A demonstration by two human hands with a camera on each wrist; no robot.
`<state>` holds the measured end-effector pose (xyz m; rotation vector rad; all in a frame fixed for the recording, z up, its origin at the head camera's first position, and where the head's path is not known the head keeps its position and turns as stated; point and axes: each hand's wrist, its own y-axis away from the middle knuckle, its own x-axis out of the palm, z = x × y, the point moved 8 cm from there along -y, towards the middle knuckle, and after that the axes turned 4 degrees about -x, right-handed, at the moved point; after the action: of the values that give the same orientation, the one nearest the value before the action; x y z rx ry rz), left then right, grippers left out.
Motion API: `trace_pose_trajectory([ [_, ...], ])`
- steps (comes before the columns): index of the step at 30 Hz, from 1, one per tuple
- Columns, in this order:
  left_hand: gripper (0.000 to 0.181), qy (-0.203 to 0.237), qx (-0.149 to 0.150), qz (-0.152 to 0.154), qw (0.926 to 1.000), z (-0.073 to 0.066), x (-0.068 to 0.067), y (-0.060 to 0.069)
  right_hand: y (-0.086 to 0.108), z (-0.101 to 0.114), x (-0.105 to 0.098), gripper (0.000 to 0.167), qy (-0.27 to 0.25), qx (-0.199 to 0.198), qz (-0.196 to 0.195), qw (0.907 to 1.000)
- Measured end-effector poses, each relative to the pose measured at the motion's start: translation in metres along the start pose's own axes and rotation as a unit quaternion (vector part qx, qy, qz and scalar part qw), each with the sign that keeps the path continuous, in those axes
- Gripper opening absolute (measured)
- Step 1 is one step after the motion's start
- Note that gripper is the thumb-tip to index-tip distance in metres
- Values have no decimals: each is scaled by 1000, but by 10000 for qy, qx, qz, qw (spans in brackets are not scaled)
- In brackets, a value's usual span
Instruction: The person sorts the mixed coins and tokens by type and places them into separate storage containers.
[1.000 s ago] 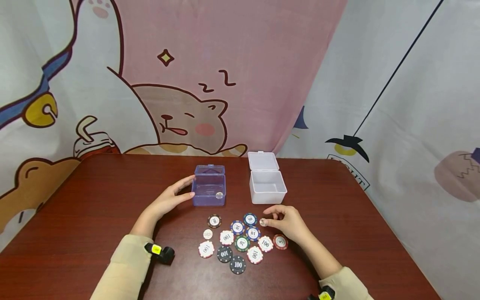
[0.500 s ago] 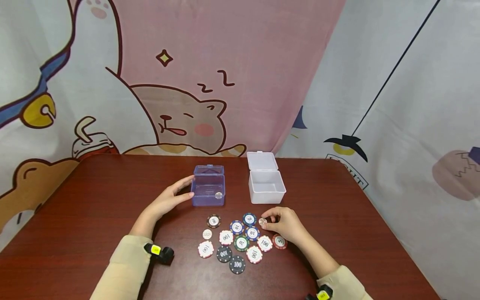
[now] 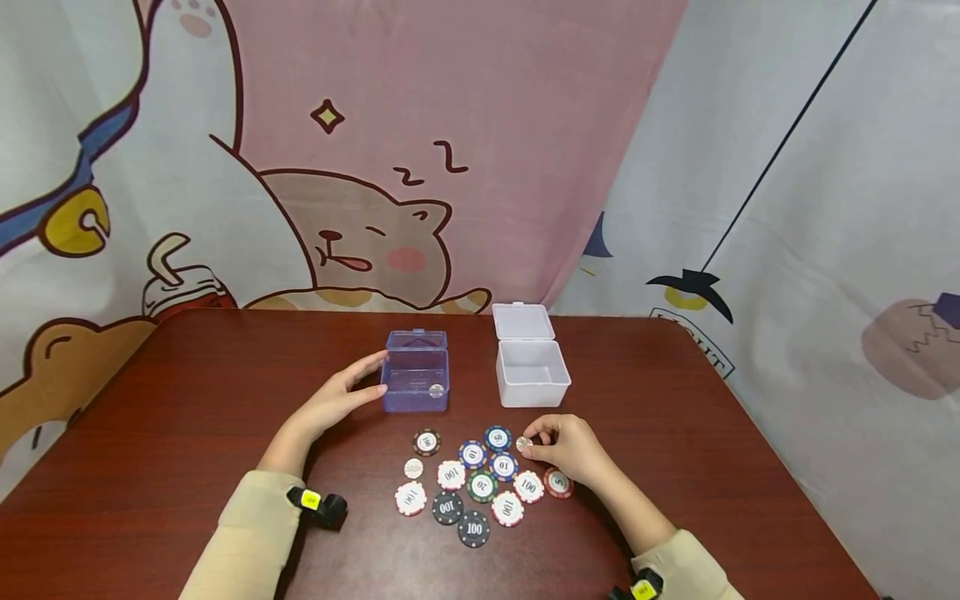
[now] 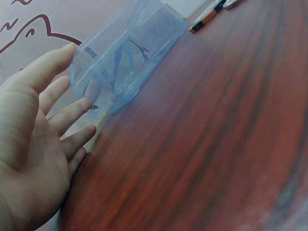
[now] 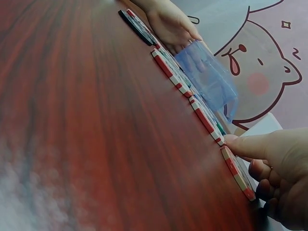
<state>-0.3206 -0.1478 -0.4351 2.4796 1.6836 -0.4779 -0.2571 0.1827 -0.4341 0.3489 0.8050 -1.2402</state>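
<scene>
silver coin [image 3: 524, 444] lies pinched in right grip [image 3: 572, 448] (left grip [image 3: 331, 406], spread, touches blue box [image 3: 415, 402])

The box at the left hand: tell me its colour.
The box is see-through bluish-purple, best seen in the head view.

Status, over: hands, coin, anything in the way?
Left hand touching open blue box. Right hand pinching coin; can't tell if lifted. Blue chip close beside coin, possible snag.
</scene>
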Motion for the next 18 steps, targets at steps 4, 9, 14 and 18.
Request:
trace_pose_trajectory([
  [4,63,15,-11,-2,10000,0,1,0,0,-1,-1,15,-31,72,-60,10000],
  [9,65,-7,-21,-1,10000,0,1,0,1,-2,-3,14,-103,144,-207,9996],
  [14,66,-23,-21,12,10000,1,1,0,1,-1,-5,13,-222,133,-298,9992],
  [18,66,-12,-27,-1,10000,1,0,0,1,2,-6,13,-320,59,-334,9989],
])
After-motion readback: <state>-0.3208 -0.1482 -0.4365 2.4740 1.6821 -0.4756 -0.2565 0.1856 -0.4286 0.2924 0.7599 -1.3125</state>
